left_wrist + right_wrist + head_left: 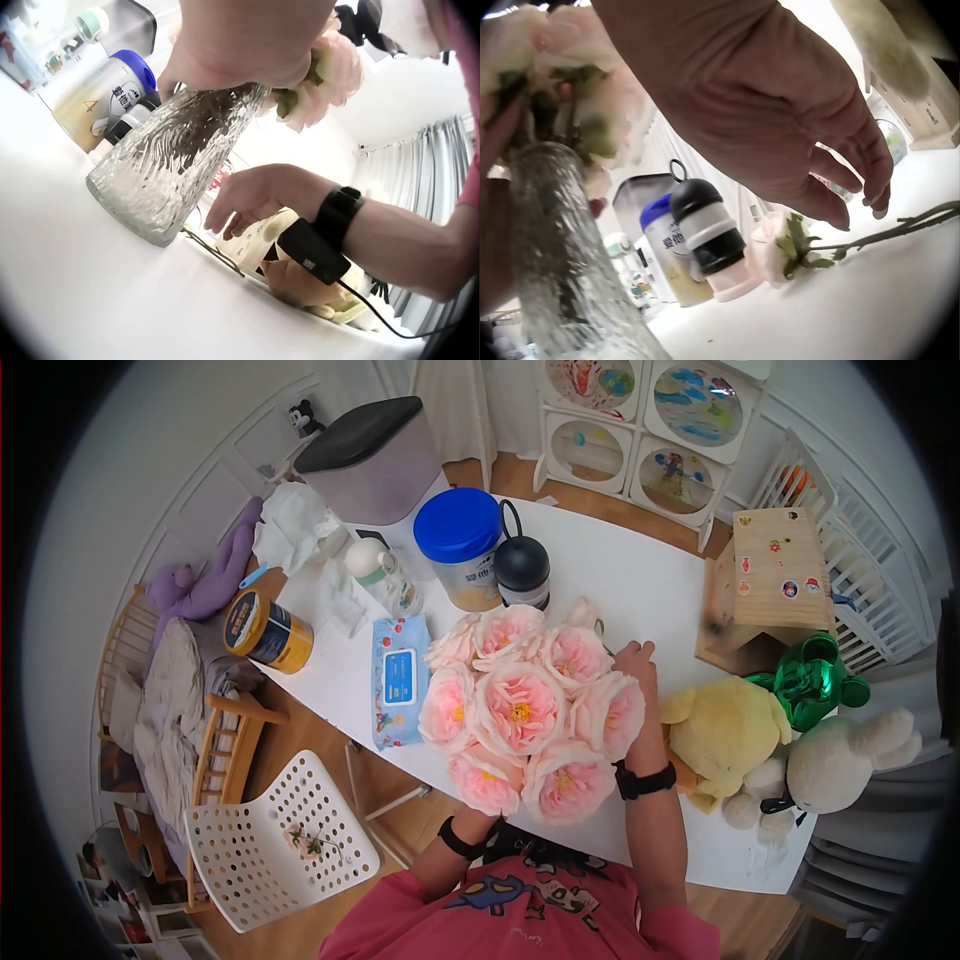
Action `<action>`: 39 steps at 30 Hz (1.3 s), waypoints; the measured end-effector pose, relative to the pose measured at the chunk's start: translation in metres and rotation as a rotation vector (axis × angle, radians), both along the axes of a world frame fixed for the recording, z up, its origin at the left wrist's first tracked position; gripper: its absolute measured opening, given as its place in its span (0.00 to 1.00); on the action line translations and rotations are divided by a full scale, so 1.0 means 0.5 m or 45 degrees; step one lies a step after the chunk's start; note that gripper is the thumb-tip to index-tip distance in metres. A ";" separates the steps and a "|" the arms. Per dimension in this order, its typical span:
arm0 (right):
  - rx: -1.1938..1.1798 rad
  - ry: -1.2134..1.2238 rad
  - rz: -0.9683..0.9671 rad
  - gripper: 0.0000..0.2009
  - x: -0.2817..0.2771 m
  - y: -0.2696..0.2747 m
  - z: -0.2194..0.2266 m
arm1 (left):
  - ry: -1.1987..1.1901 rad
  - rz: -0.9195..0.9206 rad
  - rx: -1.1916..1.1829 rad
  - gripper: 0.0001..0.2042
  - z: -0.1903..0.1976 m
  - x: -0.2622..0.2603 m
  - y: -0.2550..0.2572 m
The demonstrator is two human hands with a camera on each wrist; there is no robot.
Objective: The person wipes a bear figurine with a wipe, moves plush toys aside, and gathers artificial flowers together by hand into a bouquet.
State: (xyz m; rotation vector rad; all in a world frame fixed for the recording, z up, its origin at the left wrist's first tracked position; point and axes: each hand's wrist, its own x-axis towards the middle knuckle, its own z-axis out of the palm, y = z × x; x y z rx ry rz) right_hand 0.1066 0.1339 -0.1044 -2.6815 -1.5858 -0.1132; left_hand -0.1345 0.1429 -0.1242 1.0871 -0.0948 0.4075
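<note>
A textured clear glass vase (pixel 161 165) is full of large pale pink roses (pixel 520 710). My left hand (pixel 247 41) grips the vase near its neck; the blooms hide this hand in the head view. Beyond the bouquet, a single pink rose (pixel 771 247) lies on the white table, its green stem (pixel 877 238) stretching to the right. Just above that stem hovers my right hand (pixel 780 127), fingers loosely bent and pointing down, with nothing held. From above, the right hand (pixel 637 663) appears right of the bouquet.
Left of the bouquet lies a wipes pack (pixel 402 680). Behind stand a blue-lidded tub (pixel 460 545), a black-topped bottle (pixel 523 572) and a yellow tub (pixel 268 632). Plush toys (pixel 725 735) sit at the right edge. A white chair (pixel 280 840) holds a small flower sprig.
</note>
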 end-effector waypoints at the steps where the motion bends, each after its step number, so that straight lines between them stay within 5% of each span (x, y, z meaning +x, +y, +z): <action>1: -0.056 0.117 -0.027 0.10 0.011 0.012 -0.005 | 0.007 0.006 0.004 0.21 -0.001 -0.002 -0.007; 9: 0.057 0.236 -0.018 0.07 0.031 0.020 -0.032 | 0.069 0.037 0.035 0.21 -0.002 -0.033 -0.038; 14: 0.470 0.905 -0.332 0.06 -0.018 0.002 0.115 | 0.110 0.076 0.044 0.21 0.006 -0.041 -0.037; 18: 0.744 0.876 -0.270 0.09 -0.065 -0.073 0.260 | 0.131 0.113 0.057 0.21 0.015 -0.020 -0.027; 22: 1.003 0.823 0.016 0.07 -0.096 -0.182 0.310 | 0.147 0.151 0.059 0.22 0.023 -0.016 -0.022; 24: 1.475 1.160 -0.082 0.06 -0.133 -0.219 0.339 | 0.149 0.169 0.064 0.22 0.028 0.006 -0.017; 28: 1.481 1.309 -0.102 0.08 -0.156 -0.307 0.302 | 0.162 0.186 0.068 0.22 0.031 0.024 -0.023; 31: 1.108 0.999 0.339 0.10 -0.181 -0.310 0.231 | 0.187 0.189 0.078 0.22 0.036 0.026 -0.027; 39: 1.327 0.949 0.220 0.11 -0.228 -0.268 0.197 | 0.256 0.237 0.125 0.22 0.051 0.007 -0.037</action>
